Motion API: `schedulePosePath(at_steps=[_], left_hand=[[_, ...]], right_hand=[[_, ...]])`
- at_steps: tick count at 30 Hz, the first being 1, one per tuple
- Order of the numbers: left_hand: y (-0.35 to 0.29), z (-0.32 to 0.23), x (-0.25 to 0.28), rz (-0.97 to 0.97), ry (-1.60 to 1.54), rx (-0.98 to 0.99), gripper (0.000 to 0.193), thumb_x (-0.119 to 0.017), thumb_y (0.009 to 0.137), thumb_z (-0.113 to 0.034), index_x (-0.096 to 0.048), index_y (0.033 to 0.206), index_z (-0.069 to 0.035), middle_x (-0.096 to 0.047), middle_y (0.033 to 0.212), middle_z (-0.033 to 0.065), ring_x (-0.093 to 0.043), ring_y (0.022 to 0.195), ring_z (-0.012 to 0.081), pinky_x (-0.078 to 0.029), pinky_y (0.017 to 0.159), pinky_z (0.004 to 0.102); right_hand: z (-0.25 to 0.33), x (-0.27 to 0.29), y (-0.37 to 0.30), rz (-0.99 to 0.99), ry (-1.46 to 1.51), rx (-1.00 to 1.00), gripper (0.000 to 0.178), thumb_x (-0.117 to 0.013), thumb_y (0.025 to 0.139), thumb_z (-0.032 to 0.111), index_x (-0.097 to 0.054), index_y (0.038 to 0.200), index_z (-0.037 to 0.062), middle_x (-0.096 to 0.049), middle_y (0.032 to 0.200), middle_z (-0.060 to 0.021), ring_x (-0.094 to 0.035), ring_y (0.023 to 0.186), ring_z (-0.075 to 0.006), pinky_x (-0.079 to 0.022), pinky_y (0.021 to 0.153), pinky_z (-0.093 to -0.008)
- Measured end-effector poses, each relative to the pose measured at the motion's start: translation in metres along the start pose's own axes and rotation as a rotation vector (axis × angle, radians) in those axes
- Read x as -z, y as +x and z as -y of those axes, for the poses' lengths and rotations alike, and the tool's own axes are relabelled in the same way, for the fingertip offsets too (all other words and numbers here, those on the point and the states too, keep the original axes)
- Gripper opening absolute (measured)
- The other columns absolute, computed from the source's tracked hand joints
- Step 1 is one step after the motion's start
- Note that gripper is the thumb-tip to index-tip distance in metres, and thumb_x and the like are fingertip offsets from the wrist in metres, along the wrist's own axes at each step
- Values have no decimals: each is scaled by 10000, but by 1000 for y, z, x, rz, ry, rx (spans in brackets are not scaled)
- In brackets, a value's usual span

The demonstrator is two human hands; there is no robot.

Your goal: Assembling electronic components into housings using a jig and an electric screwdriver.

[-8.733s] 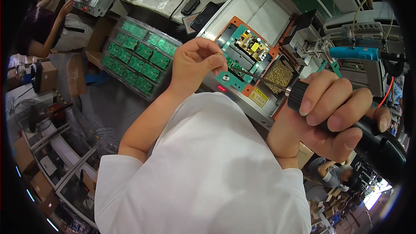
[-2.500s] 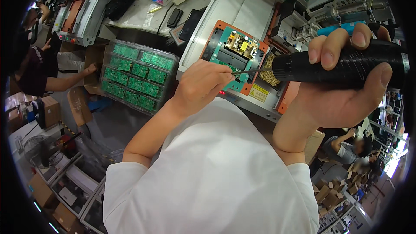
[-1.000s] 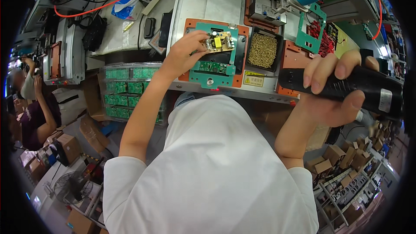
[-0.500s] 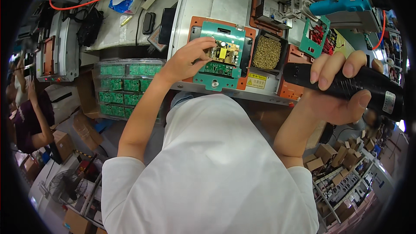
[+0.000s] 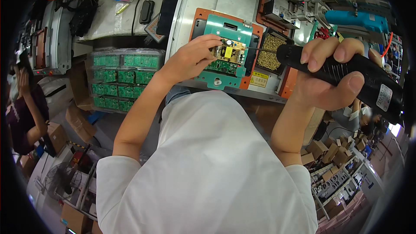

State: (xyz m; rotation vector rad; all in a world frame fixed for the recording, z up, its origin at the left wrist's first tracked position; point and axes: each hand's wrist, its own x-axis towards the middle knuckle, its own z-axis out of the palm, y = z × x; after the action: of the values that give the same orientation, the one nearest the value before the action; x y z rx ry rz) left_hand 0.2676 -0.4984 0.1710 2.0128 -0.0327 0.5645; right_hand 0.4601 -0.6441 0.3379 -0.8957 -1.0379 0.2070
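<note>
My right hand is wrapped round a black electric screwdriver. Its thin bit points left, passing over a black bin of small brass-coloured screws, and its tip is close to the right side of a circuit board. This board carries a yellow component and lies in a teal fixture on an orange base. At the board's left edge, my left hand grips with bent thumb and fingers; the fingertips partly cover that edge. A green circuit board sits just below it in the same fixture.
Stacked clear trays of green boards stand left of the fixture. A teal cylindrical tool and metal fixtures are at the upper right. A phone-like black slab lies on the bench. Another person works at far left.
The screwdriver has swung so its bit now shows, reaching left toward the board. My left hand stays at the board's left edge. The whole view has shifted slightly.
</note>
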Motion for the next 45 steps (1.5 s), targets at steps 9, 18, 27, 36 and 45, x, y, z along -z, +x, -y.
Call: schedulePosePath(at_steps=[9,18,27,36,45], left_hand=[[1,-12,8,60,87,11,156,-704,780,60,-571,849,14,-644,1238,147,-581,1215,352,-511,965,409],[3,-20,10,77,127,89,140,-690,793,47,-576,859,3,-636,1236,126,-572,1229,335,-512,956,401],[6,-21,6,67,142,57,134,-688,807,32,-562,840,0,-622,1261,112,-567,1239,318,-515,951,393],[10,-20,3,85,198,5,142,-695,812,20,-563,855,-7,-621,1255,102,-571,1230,306,-526,930,385],[13,-21,2,85,194,-2,145,-698,825,13,-562,865,-17,-624,1257,103,-579,1221,310,-536,911,387]], right_hand=[[3,-3,-2,-28,18,-10,581,-589,990,373,-269,1365,67,-533,944,-130,-579,537,-201,-538,464,-383],[-9,-18,-9,-71,-70,-19,636,-702,934,304,-302,1364,60,-545,917,-137,-587,550,-214,-541,486,-374],[-26,-17,-18,-84,-80,-22,582,-726,909,266,-361,1320,74,-572,869,-117,-577,519,-191,-514,481,-327],[-32,-19,-21,-98,-94,-7,578,-734,897,256,-372,1305,65,-569,855,-112,-573,512,-183,-510,475,-308],[-38,-16,-24,-95,-55,-1,545,-748,869,205,-393,1255,56,-573,824,-121,-565,500,-179,-497,456,-293]])
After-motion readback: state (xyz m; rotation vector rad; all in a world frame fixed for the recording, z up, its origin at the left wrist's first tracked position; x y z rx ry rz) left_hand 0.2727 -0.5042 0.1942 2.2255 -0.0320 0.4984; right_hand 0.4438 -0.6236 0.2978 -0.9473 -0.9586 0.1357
